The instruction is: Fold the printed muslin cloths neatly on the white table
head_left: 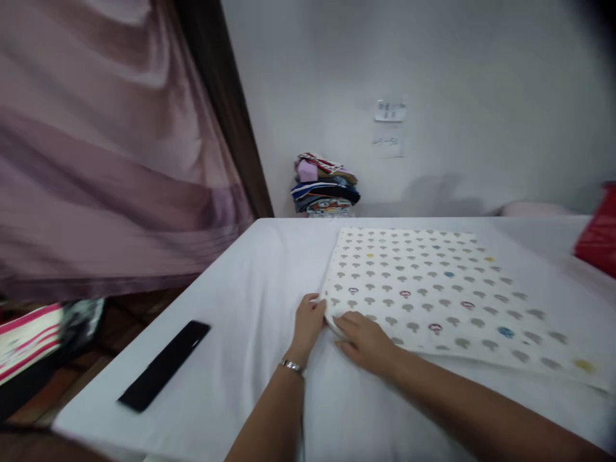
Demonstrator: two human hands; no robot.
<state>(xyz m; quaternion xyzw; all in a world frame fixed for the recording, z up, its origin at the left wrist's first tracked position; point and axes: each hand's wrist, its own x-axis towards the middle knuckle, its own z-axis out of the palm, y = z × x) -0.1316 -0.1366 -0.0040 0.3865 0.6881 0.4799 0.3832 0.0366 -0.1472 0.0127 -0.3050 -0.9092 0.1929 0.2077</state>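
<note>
A folded white cloth (433, 282) printed with small grey and coloured mushroom shapes lies flat on the white table (240, 282). Both my hands meet at its near left corner. My left hand (308, 321), with a metal watch band on the wrist, pinches the corner's edge with curled fingers. My right hand (363, 340) rests on top of the same corner, fingers pressed together and gripping the fabric edge.
A black flat device (163, 366) lies near the table's left edge. A stack of folded clothes (325, 186) sits at the far edge against the white wall. A pink curtain (96, 141) hangs on the left; something red (601, 231) is at the right edge.
</note>
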